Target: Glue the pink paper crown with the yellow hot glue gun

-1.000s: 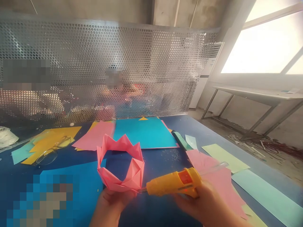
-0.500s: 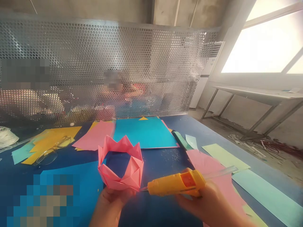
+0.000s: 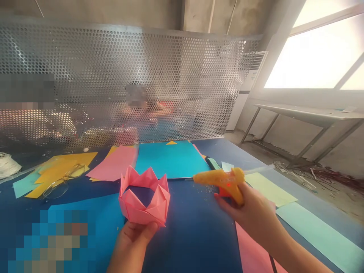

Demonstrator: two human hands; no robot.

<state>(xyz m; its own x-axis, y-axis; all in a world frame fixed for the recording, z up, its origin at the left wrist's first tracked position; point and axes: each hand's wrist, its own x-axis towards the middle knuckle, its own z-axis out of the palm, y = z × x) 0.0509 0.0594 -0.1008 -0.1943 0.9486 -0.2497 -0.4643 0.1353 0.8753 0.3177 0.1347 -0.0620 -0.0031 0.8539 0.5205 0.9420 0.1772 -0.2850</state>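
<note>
Pink paper crown (image 3: 144, 198) folded into closed ring, pinched at near edge by your left hand (image 3: 133, 242). Right hand (image 3: 250, 212) grips yellow glue gun (image 3: 224, 181), nozzle pointing 9 o'clock, clear of crown; gluing judged mostly done.

The crown (image 3: 144, 200) is folded pink paper, matt, with sharp creases and flat smooth facets. The glue gun (image 3: 224, 181) has a shell of yellow-orange plastic, smooth with a slight sheen, and a clear, glassy-looking glue stick (image 3: 258, 169) at its back end. The desk (image 3: 196, 235) has a dark blue matt surface, speckled with small pale crumbs near the middle. On it lie matt paper sheets: a teal sheet (image 3: 170, 160), a pink sheet (image 3: 115, 163), yellow sheets (image 3: 61, 167) and pale green strips (image 3: 269, 188). The glasses (image 3: 61, 182) have thin frames and clear glossy lenses. The screen (image 3: 127, 83) behind is bare perforated metal, grey and dully shining.
</note>
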